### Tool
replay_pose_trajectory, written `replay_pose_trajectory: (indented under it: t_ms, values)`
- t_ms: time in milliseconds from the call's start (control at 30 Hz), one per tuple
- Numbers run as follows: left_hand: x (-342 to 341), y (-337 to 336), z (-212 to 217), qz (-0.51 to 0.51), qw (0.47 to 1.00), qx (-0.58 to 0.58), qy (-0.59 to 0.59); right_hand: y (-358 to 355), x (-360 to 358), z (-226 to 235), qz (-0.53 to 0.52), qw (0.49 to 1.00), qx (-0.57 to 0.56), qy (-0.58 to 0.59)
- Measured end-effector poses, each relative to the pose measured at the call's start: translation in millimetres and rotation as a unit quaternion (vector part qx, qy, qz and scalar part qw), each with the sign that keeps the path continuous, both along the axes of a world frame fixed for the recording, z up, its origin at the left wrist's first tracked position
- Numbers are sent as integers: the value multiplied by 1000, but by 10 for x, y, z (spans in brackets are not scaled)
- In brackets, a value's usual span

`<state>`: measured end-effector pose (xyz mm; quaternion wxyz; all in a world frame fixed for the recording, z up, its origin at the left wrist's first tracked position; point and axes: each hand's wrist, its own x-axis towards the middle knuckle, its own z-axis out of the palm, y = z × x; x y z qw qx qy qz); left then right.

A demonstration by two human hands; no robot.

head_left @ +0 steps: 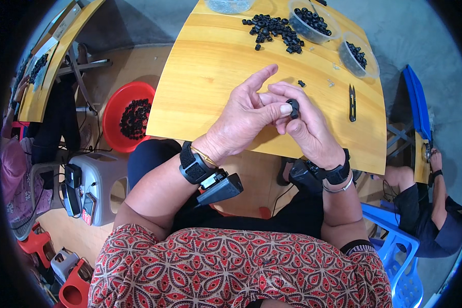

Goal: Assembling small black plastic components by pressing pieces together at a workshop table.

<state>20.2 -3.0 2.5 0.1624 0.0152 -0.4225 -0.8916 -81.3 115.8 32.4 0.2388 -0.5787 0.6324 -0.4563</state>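
Observation:
Both my hands meet above the near part of the wooden table (200,97), around a small black ring-shaped part (294,105). My left hand (238,118) presses its thumb against the part, its index finger stretched away to the far side. The fingers and thumb of my right hand (313,136) close round the same part from the other side. Fingers hide some of it. Just beyond them lies a loose small black piece (301,83). To the right rest black thread snips (352,102), beside no hand.
A pile of black parts (272,31) lies at the far side, near two clear bowls (333,36) (374,69) of similar parts. Left of the table, a red basin (110,123) on the floor holds more. People sit at other tables on both sides; a blue chair (395,241) stands right.

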Motion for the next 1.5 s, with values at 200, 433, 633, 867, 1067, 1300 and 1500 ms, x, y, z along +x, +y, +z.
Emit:
replay_pose_trajectory:
  t_ms: [200, 433, 633, 867, 1067, 1300, 1500]
  values:
    - [9, 16, 29, 7, 1000, -20, 4, -15, 39, -42, -11, 999, -21, -37]
    - [11, 62, 30, 4, 999, 28, 21, -51, 83, -100, -24, 996, -72, -40]
    - [16, 44, 7, -31, 997, 64, 44, -63, 62, -110, -15, 996, -84, -24]
    - [7, 55, 26, -44, 996, 72, 42, -35, 57, -116, -22, 996, -84, -23]
    - [47, -56, 166, -25, 996, -81, 7, -41, 24, -66, -37, 984, -165, 46]
    - [78, -13, 226, 20, 961, -273, 32, 41, 143, -61, -53, 987, -147, -37]
    - [38, 247, 268, 53, 936, -346, 40, 61, 225, -76, -88, 981, -154, 78]
